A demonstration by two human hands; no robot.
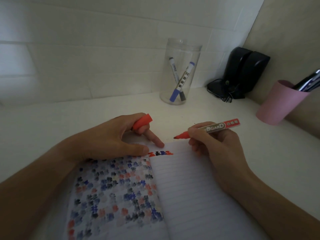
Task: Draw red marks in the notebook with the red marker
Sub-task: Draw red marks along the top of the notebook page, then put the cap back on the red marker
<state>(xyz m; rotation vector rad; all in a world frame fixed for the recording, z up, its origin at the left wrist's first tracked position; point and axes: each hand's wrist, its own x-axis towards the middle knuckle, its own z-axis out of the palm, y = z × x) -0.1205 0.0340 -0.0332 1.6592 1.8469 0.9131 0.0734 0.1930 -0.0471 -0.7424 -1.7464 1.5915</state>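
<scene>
An open lined notebook (190, 196) lies on the white desk. Its left page is covered with faded blue, black and red marks; a short row of red, black and blue marks (160, 153) runs along the top of the right page. My right hand (216, 146) grips the uncapped red marker (207, 128), its tip hovering just above the page's top edge, right of the row. My left hand (114, 139) holds the red cap (142, 123) in curled fingers while the index finger and thumb press on the notebook's top.
A clear plastic jar (180, 71) with two markers stands behind the notebook. A black device with a cable (242, 73) sits in the back right corner. A pink cup (280, 103) holding pens stands at the right.
</scene>
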